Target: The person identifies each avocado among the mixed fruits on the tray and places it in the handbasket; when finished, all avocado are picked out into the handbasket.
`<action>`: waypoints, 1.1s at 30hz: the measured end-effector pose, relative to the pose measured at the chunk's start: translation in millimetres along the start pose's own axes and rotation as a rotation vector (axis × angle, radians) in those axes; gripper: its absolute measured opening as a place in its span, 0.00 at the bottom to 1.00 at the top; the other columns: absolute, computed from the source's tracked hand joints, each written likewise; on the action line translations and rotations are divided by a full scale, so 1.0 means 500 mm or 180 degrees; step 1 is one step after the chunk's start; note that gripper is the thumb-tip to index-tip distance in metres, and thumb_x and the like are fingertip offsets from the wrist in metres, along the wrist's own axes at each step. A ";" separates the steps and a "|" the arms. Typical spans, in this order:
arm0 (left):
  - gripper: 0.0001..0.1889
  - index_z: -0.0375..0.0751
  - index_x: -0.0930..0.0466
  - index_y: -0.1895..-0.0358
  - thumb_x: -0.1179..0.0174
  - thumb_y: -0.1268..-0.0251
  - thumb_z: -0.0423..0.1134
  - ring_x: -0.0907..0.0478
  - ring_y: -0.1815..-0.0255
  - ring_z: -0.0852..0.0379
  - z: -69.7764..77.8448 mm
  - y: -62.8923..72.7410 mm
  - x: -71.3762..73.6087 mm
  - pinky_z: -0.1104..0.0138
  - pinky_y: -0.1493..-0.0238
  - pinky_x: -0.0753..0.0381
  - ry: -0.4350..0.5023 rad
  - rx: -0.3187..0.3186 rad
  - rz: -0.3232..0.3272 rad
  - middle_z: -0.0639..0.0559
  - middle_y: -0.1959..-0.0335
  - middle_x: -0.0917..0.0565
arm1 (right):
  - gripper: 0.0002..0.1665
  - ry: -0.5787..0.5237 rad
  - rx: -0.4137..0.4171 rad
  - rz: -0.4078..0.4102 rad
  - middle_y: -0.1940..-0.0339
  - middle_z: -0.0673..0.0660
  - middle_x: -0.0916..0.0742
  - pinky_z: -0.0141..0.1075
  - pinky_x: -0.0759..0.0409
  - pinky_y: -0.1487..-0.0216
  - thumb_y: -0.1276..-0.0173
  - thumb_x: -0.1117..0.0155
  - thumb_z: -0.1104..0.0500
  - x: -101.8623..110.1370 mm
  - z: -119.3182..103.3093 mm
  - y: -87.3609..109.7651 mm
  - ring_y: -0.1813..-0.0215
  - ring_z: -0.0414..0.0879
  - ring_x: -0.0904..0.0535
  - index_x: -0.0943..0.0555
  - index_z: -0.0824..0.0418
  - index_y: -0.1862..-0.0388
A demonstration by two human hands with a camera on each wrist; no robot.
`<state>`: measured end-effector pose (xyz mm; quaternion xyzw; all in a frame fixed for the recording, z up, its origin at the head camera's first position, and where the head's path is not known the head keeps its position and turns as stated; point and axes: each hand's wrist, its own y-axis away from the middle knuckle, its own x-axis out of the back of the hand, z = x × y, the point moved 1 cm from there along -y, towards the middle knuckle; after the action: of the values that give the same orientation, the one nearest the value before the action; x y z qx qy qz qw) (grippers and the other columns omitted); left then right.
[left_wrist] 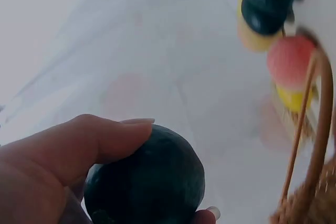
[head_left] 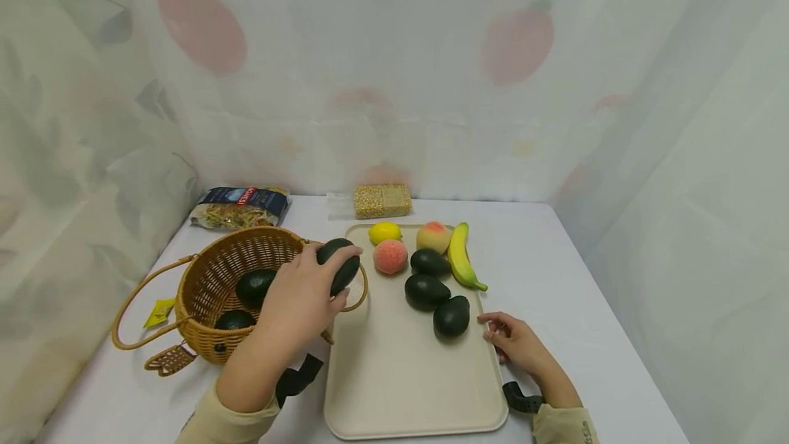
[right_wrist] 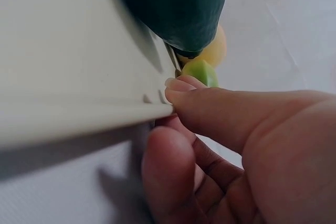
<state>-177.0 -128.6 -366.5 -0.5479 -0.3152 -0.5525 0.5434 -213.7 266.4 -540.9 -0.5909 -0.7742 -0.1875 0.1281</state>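
My left hand (head_left: 302,297) grips a dark green avocado (head_left: 340,266) over the right side of the wicker basket (head_left: 200,293), between basket and tray. In the left wrist view the thumb lies across this avocado (left_wrist: 149,182). Two more avocados (head_left: 255,287) show inside the basket, partly behind the left hand and arm. My right hand (head_left: 520,344) pinches the right rim of the beige tray (head_left: 413,389), thumb on top and fingers below in the right wrist view. Three avocados (head_left: 452,316) lie on the tray near that rim.
Toward the tray's far end lie a lemon (head_left: 385,232), a pink peach (head_left: 390,256), a paler peach (head_left: 433,237) and a banana (head_left: 464,259) along the right rim. Behind stand a pasta bag (head_left: 242,207) and a pack of yellow kernels (head_left: 382,201). The basket's handle (head_left: 138,303) sticks out left.
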 end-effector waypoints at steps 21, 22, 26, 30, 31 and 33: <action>0.38 0.57 0.39 0.20 0.31 0.29 0.46 0.20 0.63 0.23 -0.179 0.040 0.072 0.36 0.65 0.20 0.0216 0.0629 0.0002 0.12 0.38 0.35 | 0.18 -0.0003 0.0044 -0.0027 0.61 0.58 0.23 0.32 0.25 0.77 0.26 0.34 0.69 0.000 0.000 0.000 0.78 0.42 0.27 0.19 0.69 0.38; 0.38 0.57 0.39 0.20 0.31 0.28 0.46 0.19 0.65 0.24 -0.187 0.041 0.074 0.39 0.69 0.20 0.0236 0.0673 -0.0014 0.12 0.38 0.35 | 0.18 -0.0002 0.0047 -0.0032 0.61 0.58 0.23 0.32 0.25 0.77 0.26 0.34 0.69 0.000 0.000 0.000 0.78 0.42 0.27 0.19 0.69 0.38; 0.38 0.55 0.42 0.19 0.34 0.27 0.48 0.20 0.71 0.32 -0.215 0.045 0.074 0.50 0.78 0.23 0.0331 0.0791 -0.0141 0.12 0.39 0.36 | 0.18 0.0040 0.0014 -0.0008 0.61 0.57 0.23 0.32 0.25 0.77 0.26 0.34 0.69 0.001 0.002 -0.001 0.78 0.42 0.27 0.19 0.68 0.39; 0.38 0.54 0.43 0.18 0.36 0.26 0.47 0.21 0.73 0.35 -0.238 0.050 0.069 0.52 0.79 0.25 0.0388 0.0830 -0.0258 0.12 0.41 0.36 | 0.18 0.0042 -0.0006 0.0004 0.61 0.57 0.23 0.32 0.25 0.77 0.26 0.33 0.68 0.002 0.002 0.000 0.77 0.43 0.27 0.18 0.68 0.39; 0.38 0.53 0.43 0.18 0.36 0.25 0.47 0.21 0.73 0.35 -0.243 0.051 0.068 0.52 0.79 0.25 0.0392 0.0837 -0.0267 0.12 0.42 0.36 | 0.18 0.0041 0.0000 0.0000 0.61 0.57 0.23 0.32 0.25 0.77 0.26 0.33 0.68 0.002 0.002 0.000 0.77 0.43 0.27 0.19 0.68 0.38; 0.37 0.53 0.43 0.18 0.36 0.25 0.46 0.22 0.73 0.36 -0.253 0.053 0.064 0.52 0.79 0.24 0.0378 0.0818 -0.0284 0.13 0.44 0.36 | 0.18 0.0042 0.0007 -0.0009 0.61 0.57 0.23 0.32 0.25 0.77 0.26 0.33 0.68 0.002 0.001 0.000 0.77 0.43 0.27 0.19 0.68 0.38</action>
<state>-178.8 -261.9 -368.0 -0.4256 -0.3747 -0.5626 0.6016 -213.9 267.4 -541.1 -0.5884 -0.7743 -0.1907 0.1336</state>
